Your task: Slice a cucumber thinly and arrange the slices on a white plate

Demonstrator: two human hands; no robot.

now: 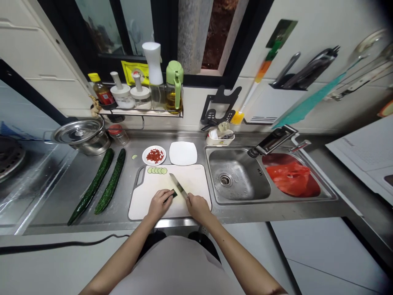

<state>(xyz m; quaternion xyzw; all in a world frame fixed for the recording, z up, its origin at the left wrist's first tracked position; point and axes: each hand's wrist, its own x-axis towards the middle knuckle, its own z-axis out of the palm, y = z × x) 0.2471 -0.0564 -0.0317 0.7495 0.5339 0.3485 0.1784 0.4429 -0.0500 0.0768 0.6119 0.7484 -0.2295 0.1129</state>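
My right hand is closed round the handle of a knife, its blade angled up and left over the white cutting board. Under the curled fingers of my left hand lies a short dark green piece of cucumber, pinned to the board close to the blade. Several round cucumber slices overlap in a row at the board's top left. Behind the board stand a small plate of red pieces and a bare white square plate.
Two whole cucumbers lie left of the board, below a lidded steel pot. On the right is a double sink with a black faucet and a red plastic bag. A condiment shelf hangs above the counter.
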